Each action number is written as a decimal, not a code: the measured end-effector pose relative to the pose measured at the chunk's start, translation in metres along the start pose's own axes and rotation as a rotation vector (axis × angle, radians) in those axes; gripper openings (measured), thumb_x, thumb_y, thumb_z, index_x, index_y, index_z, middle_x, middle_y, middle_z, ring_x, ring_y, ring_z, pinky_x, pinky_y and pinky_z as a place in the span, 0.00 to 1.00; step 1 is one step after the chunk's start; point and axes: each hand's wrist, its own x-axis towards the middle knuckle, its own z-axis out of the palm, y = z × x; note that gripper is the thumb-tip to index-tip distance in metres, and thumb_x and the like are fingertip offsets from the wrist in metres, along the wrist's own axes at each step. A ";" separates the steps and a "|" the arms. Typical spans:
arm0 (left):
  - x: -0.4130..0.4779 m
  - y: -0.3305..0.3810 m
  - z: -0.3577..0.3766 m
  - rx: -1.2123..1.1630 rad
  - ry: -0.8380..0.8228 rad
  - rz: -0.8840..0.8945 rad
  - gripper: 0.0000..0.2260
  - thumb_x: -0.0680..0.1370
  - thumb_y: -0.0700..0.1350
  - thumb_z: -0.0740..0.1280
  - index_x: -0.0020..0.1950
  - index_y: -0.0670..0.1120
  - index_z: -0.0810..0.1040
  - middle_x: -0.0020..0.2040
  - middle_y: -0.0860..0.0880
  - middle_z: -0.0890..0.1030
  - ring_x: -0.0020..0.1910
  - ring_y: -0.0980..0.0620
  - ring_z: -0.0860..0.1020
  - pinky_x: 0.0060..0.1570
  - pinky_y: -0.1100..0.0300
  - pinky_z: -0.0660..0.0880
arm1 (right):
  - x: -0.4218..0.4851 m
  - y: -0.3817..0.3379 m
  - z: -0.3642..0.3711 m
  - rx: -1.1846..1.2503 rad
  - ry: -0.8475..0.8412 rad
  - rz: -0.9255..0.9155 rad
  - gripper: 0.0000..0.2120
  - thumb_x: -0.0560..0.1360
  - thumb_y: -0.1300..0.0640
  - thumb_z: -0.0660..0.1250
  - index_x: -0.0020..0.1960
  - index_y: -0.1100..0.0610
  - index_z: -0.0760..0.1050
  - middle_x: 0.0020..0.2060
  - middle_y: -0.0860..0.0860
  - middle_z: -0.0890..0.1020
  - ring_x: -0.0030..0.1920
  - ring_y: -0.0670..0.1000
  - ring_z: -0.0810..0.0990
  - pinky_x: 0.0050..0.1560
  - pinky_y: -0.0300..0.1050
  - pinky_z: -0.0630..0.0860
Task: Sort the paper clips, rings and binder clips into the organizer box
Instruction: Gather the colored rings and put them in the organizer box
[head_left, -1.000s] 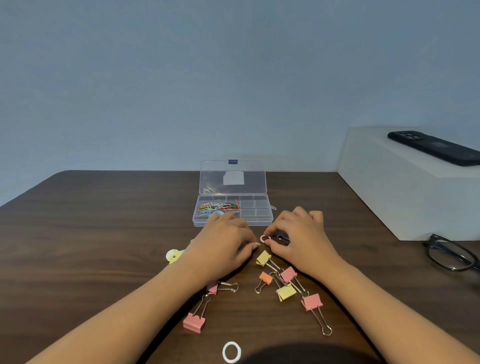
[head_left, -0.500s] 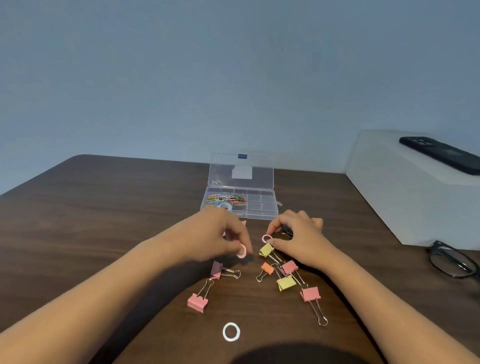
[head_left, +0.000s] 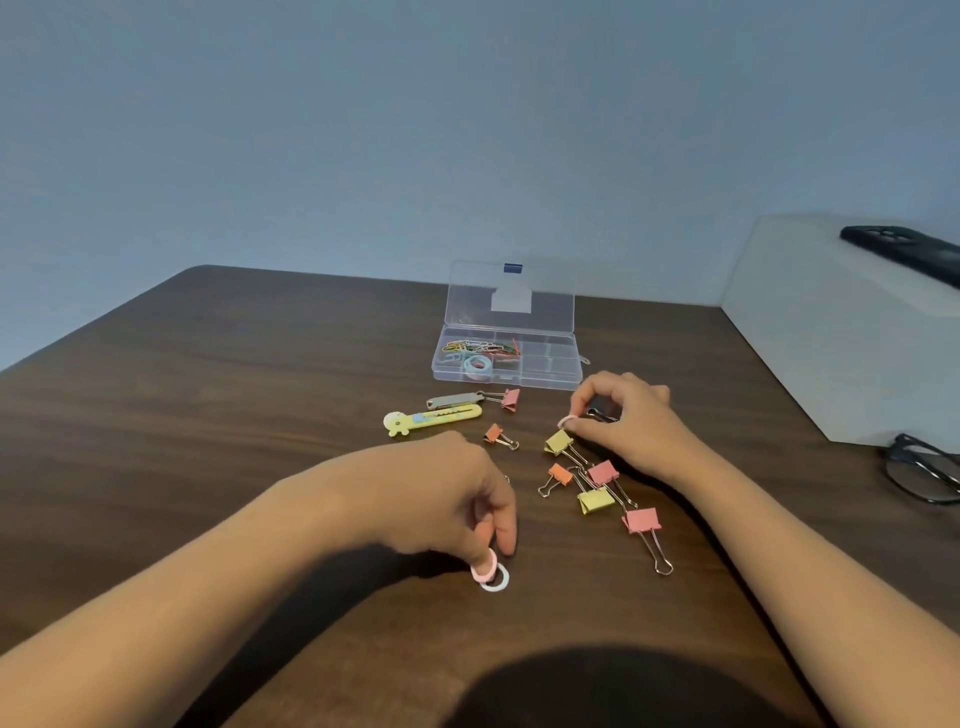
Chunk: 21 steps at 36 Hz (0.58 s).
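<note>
- The organizer box is clear, hard plastic. It is rectangular and split into small compartments, and its lid stands open at the far side. It sits on the dark, wood-grained table, just beyond the right hand.
- A compartment at the left of the box holds a tangle of coloured wire paper clips, too many to count. The compartment in front of it holds a pale blue ring.
- The left hand points fingers-down toward the table. Its fingertips are closed on a smooth pink ring, which overlaps a white ring lying flat on the wood.
- The right hand has thumb and forefinger pinched together on a second pink ring. It is low over the table, just beside a yellow clip.
- That makes four rings in view: two pink, one white, one blue.
- Seven binder clips lie loose on the table. Each has a folded, matte body and thin wire handles. Three are pink, two yellow and two orange.
- Five of the clips cluster under the right forearm, and two lie nearer the box.
- Something small and dark sits under the right fingers; I cannot tell what it is.
- A yellow plastic tool with a rounded cartoon head lies beside a slim metal nail clipper, left of the box's front.
- At the right stands a white block with one black phone on top. One pair of black-framed glasses lies beside it.
</note>
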 end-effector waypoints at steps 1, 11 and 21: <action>0.001 0.002 0.000 0.014 -0.015 0.000 0.08 0.75 0.46 0.72 0.53 0.53 0.82 0.44 0.55 0.83 0.44 0.61 0.79 0.45 0.71 0.73 | 0.000 0.000 0.000 0.013 0.008 0.006 0.06 0.70 0.43 0.72 0.40 0.43 0.76 0.46 0.42 0.77 0.56 0.51 0.67 0.50 0.46 0.62; 0.006 0.014 0.000 0.251 -0.040 -0.002 0.04 0.76 0.48 0.69 0.48 0.51 0.81 0.44 0.55 0.82 0.43 0.57 0.79 0.48 0.58 0.79 | 0.000 0.000 0.000 0.048 0.015 0.032 0.06 0.70 0.43 0.72 0.41 0.42 0.76 0.48 0.48 0.77 0.56 0.52 0.66 0.44 0.44 0.62; 0.018 0.014 -0.006 0.645 0.064 -0.065 0.08 0.76 0.47 0.65 0.49 0.46 0.81 0.48 0.49 0.78 0.46 0.49 0.76 0.26 0.62 0.65 | -0.001 0.000 0.000 0.063 0.046 0.023 0.07 0.70 0.43 0.72 0.41 0.43 0.76 0.45 0.44 0.77 0.55 0.49 0.67 0.42 0.42 0.62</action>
